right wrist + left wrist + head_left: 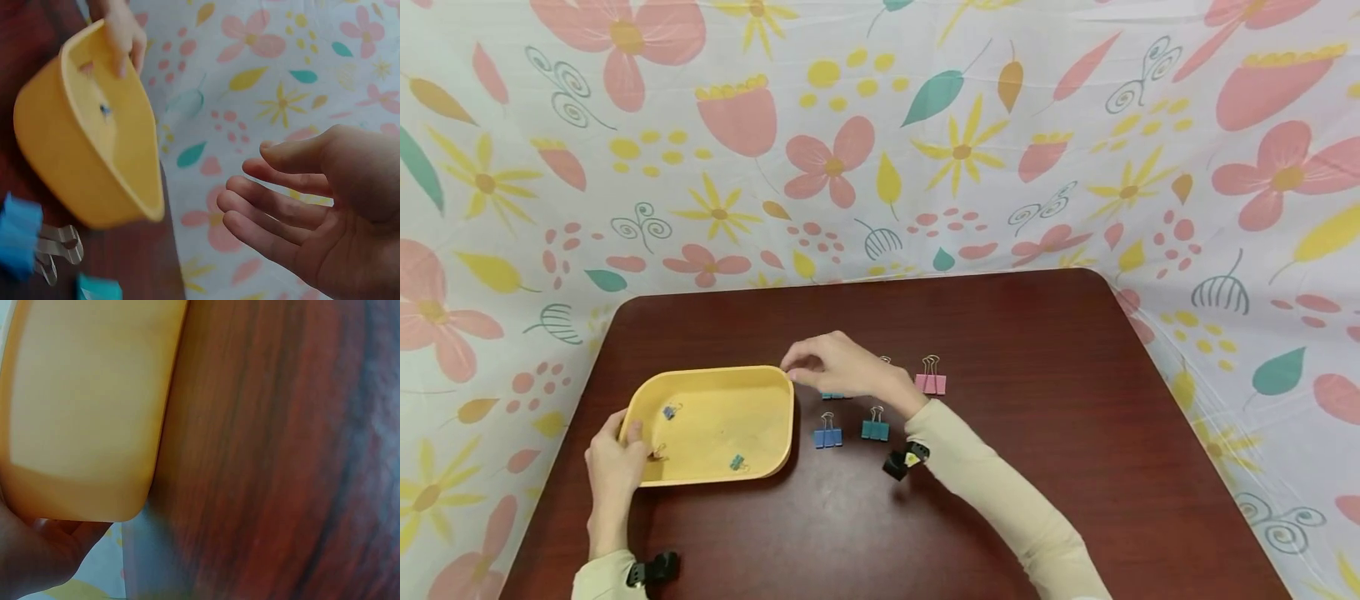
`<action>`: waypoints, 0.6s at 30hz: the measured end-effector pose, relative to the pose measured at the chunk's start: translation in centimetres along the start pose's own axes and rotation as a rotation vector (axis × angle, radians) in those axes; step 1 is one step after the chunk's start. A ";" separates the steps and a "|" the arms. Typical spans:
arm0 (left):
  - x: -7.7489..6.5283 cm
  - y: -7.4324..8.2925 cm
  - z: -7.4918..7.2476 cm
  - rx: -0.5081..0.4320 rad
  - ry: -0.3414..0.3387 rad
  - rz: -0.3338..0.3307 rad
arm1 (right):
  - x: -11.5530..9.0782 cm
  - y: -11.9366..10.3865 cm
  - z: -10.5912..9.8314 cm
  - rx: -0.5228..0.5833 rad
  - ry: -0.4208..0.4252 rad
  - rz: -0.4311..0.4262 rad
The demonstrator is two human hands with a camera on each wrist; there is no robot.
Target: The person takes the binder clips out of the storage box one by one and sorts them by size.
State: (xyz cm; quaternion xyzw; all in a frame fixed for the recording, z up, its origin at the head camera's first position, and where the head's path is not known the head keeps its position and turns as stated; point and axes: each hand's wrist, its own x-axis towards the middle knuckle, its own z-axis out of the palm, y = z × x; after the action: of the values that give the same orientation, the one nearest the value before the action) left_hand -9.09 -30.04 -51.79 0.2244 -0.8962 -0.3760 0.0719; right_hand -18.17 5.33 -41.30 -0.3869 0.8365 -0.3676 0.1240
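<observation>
My left hand [613, 458] grips the left end of a yellow plastic tray [722, 421], thumb over the rim. Inside the tray lie a small blue binder clip [669, 412], a small teal binder clip [737, 462] and a small reddish clip [658, 452] by the thumb. My right hand [842, 365] is at the tray's far right corner; the right wrist view shows its fingers [269, 206] loosely bent, holding nothing. Just right of the tray, a larger blue binder clip [828, 438] and a teal binder clip [876, 430] stand with handles up.
A pink binder clip [931, 384] stands beyond the right wrist. Another blue-teal clip [835, 396] is partly covered by the right hand, and wire handles [885, 360] show behind the wrist. The dark wooden table [1022, 358] ends at a flower-print cloth [850, 208].
</observation>
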 end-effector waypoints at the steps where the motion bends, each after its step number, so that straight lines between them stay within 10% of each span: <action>1: 0.0 0.0 -0.1 -0.001 -0.001 -0.002 | 0.5 -0.2 0.6 0.009 -0.012 -0.005; 18: 0.1 -0.1 0.0 0.004 0.014 -0.001 | 5.5 -2.7 7.1 -0.053 -0.220 -0.018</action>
State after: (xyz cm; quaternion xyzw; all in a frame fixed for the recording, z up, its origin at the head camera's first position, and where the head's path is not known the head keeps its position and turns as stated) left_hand -9.16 -30.17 -51.84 0.2275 -0.8964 -0.3724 0.0777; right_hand -16.86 -3.57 -43.86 -0.4354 0.8238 -0.3019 0.2017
